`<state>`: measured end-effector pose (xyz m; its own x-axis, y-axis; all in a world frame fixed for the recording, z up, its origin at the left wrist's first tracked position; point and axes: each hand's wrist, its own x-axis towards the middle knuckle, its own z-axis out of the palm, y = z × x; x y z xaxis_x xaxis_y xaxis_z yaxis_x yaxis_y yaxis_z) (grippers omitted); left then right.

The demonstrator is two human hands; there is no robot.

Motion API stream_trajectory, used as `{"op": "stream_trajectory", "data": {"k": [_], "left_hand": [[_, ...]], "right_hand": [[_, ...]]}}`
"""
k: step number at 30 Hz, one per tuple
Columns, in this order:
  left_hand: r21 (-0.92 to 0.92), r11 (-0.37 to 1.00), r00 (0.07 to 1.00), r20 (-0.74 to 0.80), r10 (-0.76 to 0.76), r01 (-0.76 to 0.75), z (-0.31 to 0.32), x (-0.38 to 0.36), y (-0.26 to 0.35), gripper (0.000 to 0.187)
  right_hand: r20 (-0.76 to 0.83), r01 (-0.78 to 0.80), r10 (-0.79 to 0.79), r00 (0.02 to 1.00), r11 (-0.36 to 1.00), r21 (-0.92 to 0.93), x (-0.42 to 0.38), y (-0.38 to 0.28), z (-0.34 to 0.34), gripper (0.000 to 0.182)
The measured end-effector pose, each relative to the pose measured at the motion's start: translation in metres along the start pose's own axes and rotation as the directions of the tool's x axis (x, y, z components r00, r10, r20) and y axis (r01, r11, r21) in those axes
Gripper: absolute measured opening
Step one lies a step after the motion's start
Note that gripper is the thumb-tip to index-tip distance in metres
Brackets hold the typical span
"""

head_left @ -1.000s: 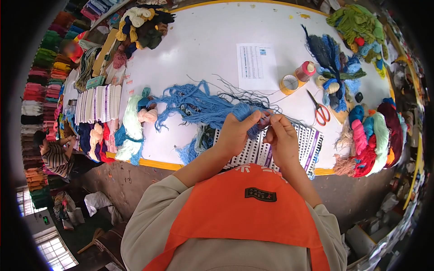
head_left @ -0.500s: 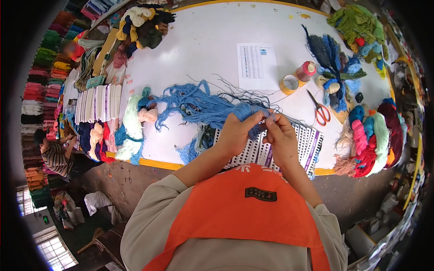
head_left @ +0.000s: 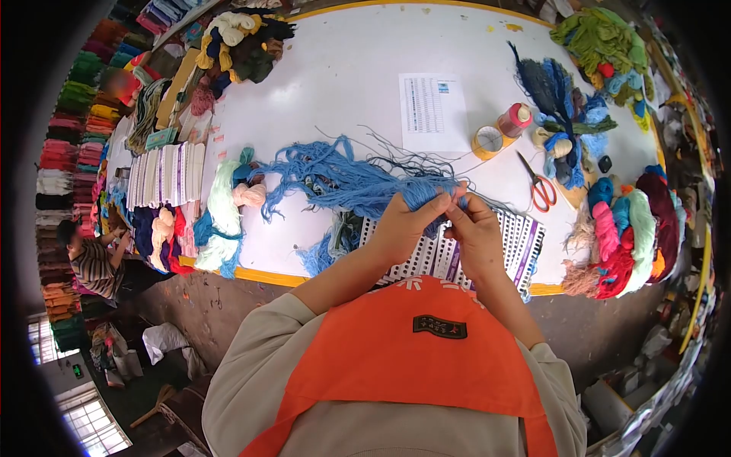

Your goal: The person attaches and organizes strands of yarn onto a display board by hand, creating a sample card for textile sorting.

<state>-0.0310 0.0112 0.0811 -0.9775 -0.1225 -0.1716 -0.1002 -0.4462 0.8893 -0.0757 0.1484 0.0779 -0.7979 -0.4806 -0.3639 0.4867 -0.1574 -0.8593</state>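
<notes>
A long bundle of blue yarn point(head_left: 327, 177) stretches over the white table toward the left. My left hand point(head_left: 407, 226) is closed round the bundle's right end. Close against it, my right hand point(head_left: 474, 227) pinches the blue strands at the tip, thumb and fingers together. Beneath both hands lie white cards with rows of holes point(head_left: 512, 242), partly hidden by my forearms and the yarn. Dark thin strands point(head_left: 422, 164) trail just behind my hands.
Red-handled scissors point(head_left: 542, 192) and two thread cones point(head_left: 515, 120) lie to the right, near a printed sheet point(head_left: 432, 110). Yarn skeins point(head_left: 628, 228) are heaped on the right, with pale green yarn point(head_left: 222, 221) on the left. Another person point(head_left: 97, 259) sits at far left.
Both hands stay in nearly the same place with the blue yarn. The left fingers have shifted slightly around the bundle, and the strands between the hands lie a little differently.
</notes>
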Motion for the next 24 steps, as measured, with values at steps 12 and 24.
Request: {"op": "stream_trajectory", "data": {"k": [12, 24], "left_hand": [[-0.184, 0.98, 0.996, -0.038, -0.084, 0.076, -0.009, 0.002, -0.004, 0.037], [-0.065, 0.998, 1.0, -0.016, -0.025, 0.024, -0.005, 0.003, -0.008, 0.029]], "right_hand": [[0.006, -0.016, 0.015, 1.0, 0.953, 0.302, 0.003, -0.002, -0.001, 0.007], [-0.017, 0.02, -0.019, 1.0, 0.999, 0.027, 0.001, 0.003, -0.002, 0.013]]}}
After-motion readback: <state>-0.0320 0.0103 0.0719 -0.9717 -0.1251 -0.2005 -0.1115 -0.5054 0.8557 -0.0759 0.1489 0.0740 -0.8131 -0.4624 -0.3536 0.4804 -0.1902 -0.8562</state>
